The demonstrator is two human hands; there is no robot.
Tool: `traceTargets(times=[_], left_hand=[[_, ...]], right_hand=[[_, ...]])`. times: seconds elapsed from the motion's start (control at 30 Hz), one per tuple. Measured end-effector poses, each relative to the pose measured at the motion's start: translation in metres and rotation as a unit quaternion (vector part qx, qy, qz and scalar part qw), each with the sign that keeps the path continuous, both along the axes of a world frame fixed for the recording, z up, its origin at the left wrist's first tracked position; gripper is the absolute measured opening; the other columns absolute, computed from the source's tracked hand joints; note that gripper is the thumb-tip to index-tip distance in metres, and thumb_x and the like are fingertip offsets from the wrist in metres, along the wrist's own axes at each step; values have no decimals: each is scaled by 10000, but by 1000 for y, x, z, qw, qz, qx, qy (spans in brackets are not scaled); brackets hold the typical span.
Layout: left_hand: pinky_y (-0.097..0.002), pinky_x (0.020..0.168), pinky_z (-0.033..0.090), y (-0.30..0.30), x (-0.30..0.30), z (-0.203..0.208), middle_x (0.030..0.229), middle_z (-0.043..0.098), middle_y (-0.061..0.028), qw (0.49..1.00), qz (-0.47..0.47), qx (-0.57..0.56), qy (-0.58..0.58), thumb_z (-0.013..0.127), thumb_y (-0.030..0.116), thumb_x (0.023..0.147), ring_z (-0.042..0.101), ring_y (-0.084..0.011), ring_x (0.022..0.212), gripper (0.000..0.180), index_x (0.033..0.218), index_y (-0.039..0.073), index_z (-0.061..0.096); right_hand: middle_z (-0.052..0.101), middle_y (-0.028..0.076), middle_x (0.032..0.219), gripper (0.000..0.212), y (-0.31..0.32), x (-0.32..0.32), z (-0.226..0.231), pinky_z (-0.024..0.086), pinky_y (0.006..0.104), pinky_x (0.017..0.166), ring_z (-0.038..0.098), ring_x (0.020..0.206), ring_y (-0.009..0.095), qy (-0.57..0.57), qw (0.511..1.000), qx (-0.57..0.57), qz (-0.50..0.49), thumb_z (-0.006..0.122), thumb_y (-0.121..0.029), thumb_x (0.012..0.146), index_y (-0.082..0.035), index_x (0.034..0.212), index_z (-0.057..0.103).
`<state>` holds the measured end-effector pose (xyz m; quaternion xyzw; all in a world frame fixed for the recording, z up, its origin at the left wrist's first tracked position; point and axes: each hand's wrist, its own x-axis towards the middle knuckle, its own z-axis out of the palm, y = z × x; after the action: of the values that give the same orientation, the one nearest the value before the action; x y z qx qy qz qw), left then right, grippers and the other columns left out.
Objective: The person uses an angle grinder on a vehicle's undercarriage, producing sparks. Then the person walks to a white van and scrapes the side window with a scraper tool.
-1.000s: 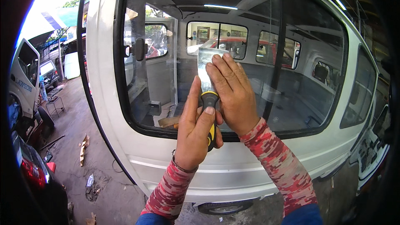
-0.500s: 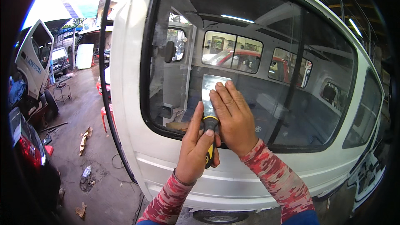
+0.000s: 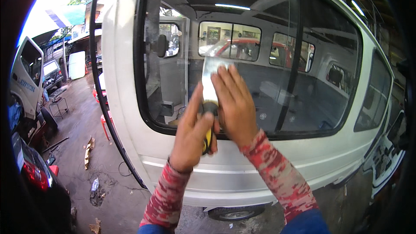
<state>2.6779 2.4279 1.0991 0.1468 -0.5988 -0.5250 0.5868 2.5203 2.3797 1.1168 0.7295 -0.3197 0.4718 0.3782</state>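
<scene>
My left hand (image 3: 190, 128) is wrapped round the black and yellow handle of a putty knife (image 3: 209, 87), its index finger stretched along the blade's edge. The wide metal blade points up in front of the van's side window (image 3: 255, 82). My right hand (image 3: 236, 106) lies on the blade, fingers stretched out and pressed along its right part. Whether the blade touches the glass, I cannot tell. Both hands are a little blurred. The white van panel (image 3: 242, 160) runs below the black-rimmed window.
A long black strip (image 3: 96, 60) hangs curved along the van's left edge. On the left stand a dark car with a red tail light (image 3: 34, 174) and a white vehicle with an open door (image 3: 32, 67). A cardboard piece (image 3: 89, 152) lies on the floor. A wheel (image 3: 236, 212) shows beneath the van.
Both hands and the putty knife have shifted up and slightly left in view. The whole scene has also shifted up and left as my view moved. The grip looks the same.
</scene>
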Motion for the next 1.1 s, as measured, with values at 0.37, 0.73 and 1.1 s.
traceTargets(times=[0.37, 0.73, 1.1], left_hand=[[-230, 427, 435, 15, -22, -27, 796, 564, -86, 998, -25, 33, -53, 484, 130, 986, 507, -97, 483, 712, 1629, 103, 179], [-238, 412, 420, 17, -37, -13, 805, 567, -86, 998, -55, 16, -38, 462, 52, 948, 509, -114, 483, 724, 1621, 117, 203], [-236, 457, 453, 21, -44, -45, 955, 622, -135, 999, -18, 37, -26, 511, 75, 922, 559, -124, 531, 743, 1608, 72, 224]], right_hand=[[558, 215, 1433, 455, 29, -18, -40, 402, 493, 1128, 483, 1383, 404, -66, 996, 35, -53, 613, -33, 871, 2, 1325, 617], [510, 217, 1483, 543, 43, -26, -15, 358, 504, 1159, 420, 1426, 418, -65, 995, 45, -64, 609, -41, 835, 0, 1375, 572], [532, 174, 1472, 553, 42, -39, -40, 349, 574, 1144, 443, 1414, 404, -54, 994, 61, -73, 641, -23, 800, -21, 1351, 598]])
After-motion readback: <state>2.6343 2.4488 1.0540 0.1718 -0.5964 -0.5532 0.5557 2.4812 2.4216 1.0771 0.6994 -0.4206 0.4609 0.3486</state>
